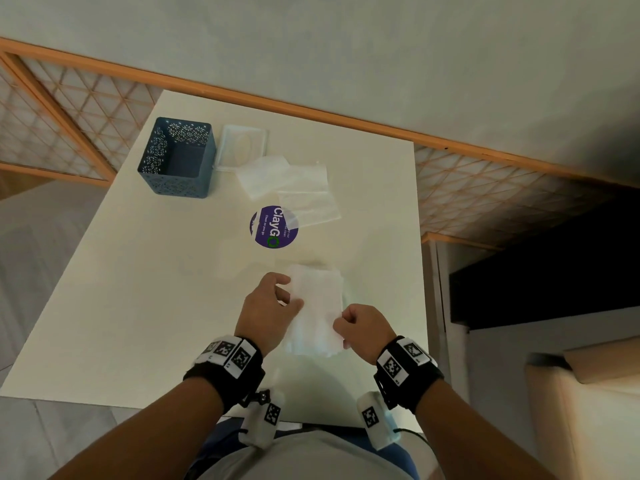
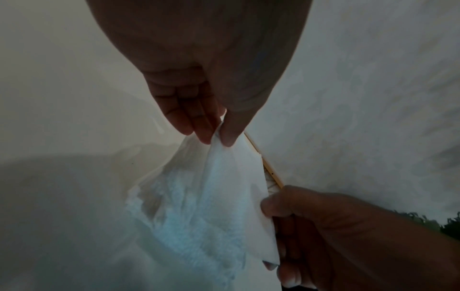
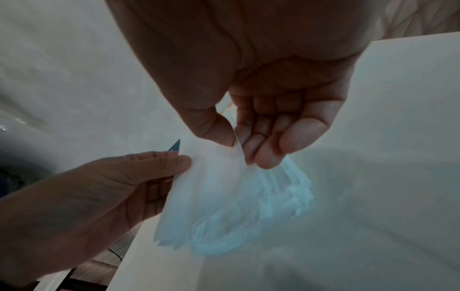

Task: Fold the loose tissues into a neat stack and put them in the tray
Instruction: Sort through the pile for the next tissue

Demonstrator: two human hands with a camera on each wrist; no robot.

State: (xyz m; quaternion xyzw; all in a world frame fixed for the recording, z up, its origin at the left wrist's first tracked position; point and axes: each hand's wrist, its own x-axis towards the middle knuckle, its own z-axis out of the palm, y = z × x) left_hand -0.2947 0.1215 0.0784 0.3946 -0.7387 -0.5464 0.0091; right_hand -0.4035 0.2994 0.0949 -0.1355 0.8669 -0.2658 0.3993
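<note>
Bare desk (image 1: 138,289) left of both hands, wide open. Ahead: purple sticker (image 1: 273,227) flat, loose tissues (image 1: 298,188) beyond it, clear lid (image 1: 242,147), blue basket (image 1: 178,157) far left corner. Desk edge close on right.

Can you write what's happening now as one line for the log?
step: folding | left hand: pinches tissue | right hand: pinches tissue | loose tissues: on table | basket: empty

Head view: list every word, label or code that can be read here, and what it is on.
"ClayGO": purple round sticker on the table.
"Clean as you go": same sticker, small print beside the logo.
Another small line on the sticker: too small to read.
Black-and-white square codes on the wristbands: patterns, no words.
</note>
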